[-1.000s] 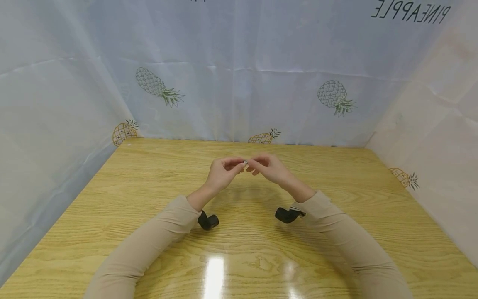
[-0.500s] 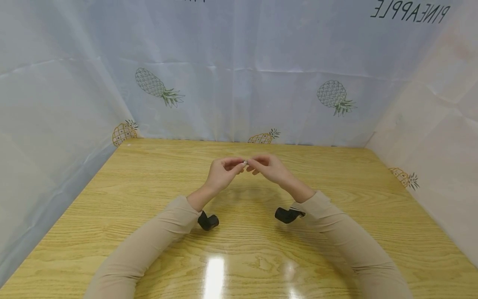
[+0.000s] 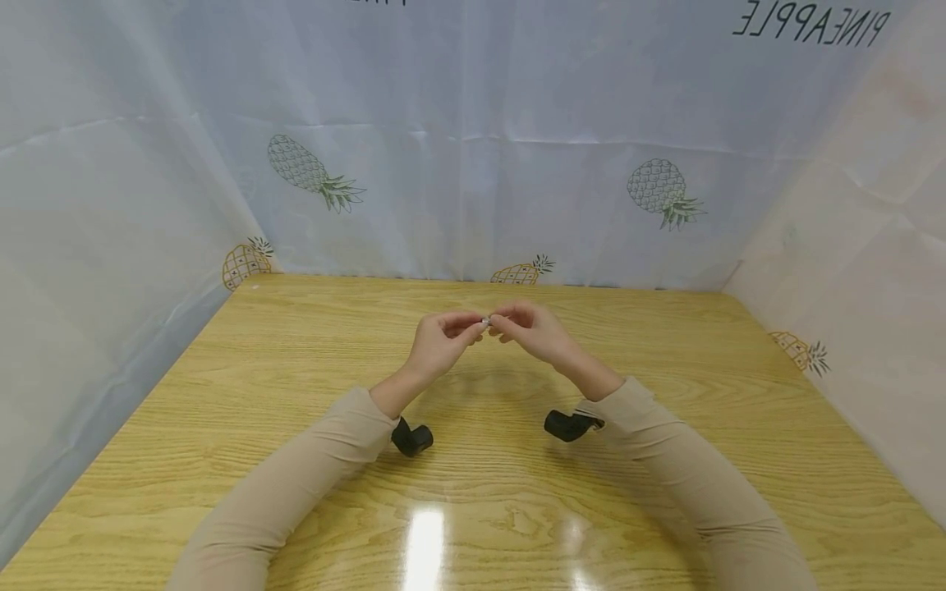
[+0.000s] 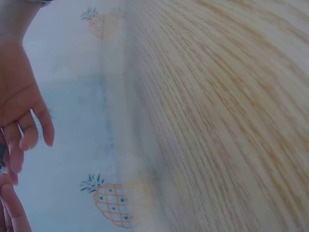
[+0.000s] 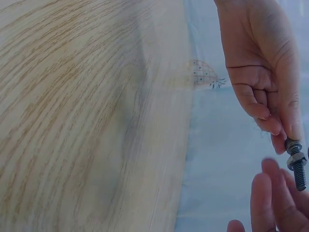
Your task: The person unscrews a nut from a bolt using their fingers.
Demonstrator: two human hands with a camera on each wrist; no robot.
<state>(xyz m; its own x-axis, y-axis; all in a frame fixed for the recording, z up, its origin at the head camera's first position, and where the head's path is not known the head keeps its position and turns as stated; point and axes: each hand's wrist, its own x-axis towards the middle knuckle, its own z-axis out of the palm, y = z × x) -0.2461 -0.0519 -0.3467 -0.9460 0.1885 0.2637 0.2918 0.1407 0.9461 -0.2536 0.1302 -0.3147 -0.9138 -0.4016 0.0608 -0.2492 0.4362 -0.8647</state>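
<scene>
From the head view only a tiny pale speck shows between the left hand and the right hand, raised above the glossy wood-grain tabletop. The right wrist view reveals it as a dark threaded bolt carrying a hexagonal nut, pinched by both hands' curled fingertips

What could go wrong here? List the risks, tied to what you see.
1. The bolt is small and held only at the fingertips of the right hand and left hand, so it could slip.
2. Its nut might work off the thread and drop.
3. Both are held above the table; a dropped part could roll on the glossy wood.
</scene>
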